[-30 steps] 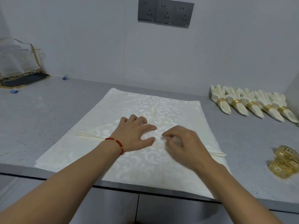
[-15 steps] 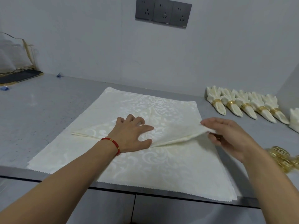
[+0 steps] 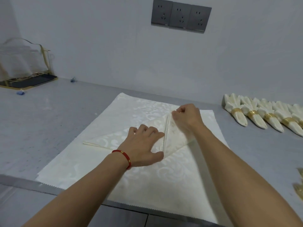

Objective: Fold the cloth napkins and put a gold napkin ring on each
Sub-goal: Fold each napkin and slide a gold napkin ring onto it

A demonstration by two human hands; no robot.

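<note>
Napkin (image 3: 141,141), cream with a woven scroll pattern, lies half folded on a stack (image 3: 147,177) of flat cloths of the same kind, near the front edge of the grey table (image 3: 49,128). Its left corner makes a long thin point to the left, and its right corner is folded up toward the middle, so that a straight crease runs up from the front. The left hand (image 3: 144,145), with a red bracelet (image 3: 123,158) on the wrist, presses flat on the napkin with spread fingers, just left of the crease. The right hand (image 3: 186,117) pinches the folded corner at the top of the crease, fingers curled. At the right side of the table a row of finished napkins (image 3: 262,115) lies, each with a gold ring (image 3: 236,110) around it. Loose rings (image 3: 299,189) show at the right edge, partly cut off. A gold-framed rack (image 3: 27,76) stands far left, and grey sockets (image 3: 180,15) are on the wall.
</note>
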